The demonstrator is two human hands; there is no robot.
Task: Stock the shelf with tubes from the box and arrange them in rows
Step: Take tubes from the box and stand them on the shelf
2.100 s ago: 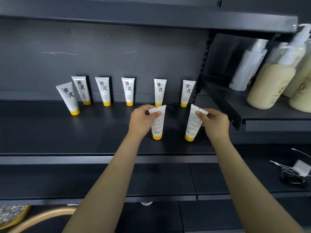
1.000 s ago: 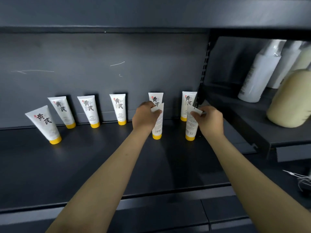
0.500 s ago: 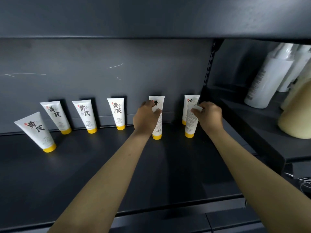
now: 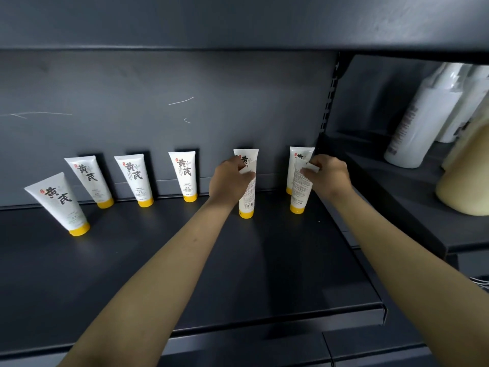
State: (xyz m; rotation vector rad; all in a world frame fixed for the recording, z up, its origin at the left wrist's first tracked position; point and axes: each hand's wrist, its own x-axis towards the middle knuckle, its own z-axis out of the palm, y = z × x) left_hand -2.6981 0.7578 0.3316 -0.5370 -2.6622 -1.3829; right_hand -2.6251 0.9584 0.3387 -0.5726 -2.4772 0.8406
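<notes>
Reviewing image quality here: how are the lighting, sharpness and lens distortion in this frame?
Head view: dim, flat light, with soft shadows behind the back-row tubes on the back panel. Head view: their large print is sharp; the bottles at the right edge are smeared and pale. Head view: wide-angle bowing bends the shelf edges.

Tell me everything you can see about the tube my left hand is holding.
The tube is white, soft-looking plastic with a yellow cap. It stands cap-down and nearly upright on the dark shelf. Its back faces the camera, showing fine print and a barcode near the cap. The left hand grips its upper part near the flat crimped end. It stands just in front of a back-row tube; whether they touch is unclear.
</notes>
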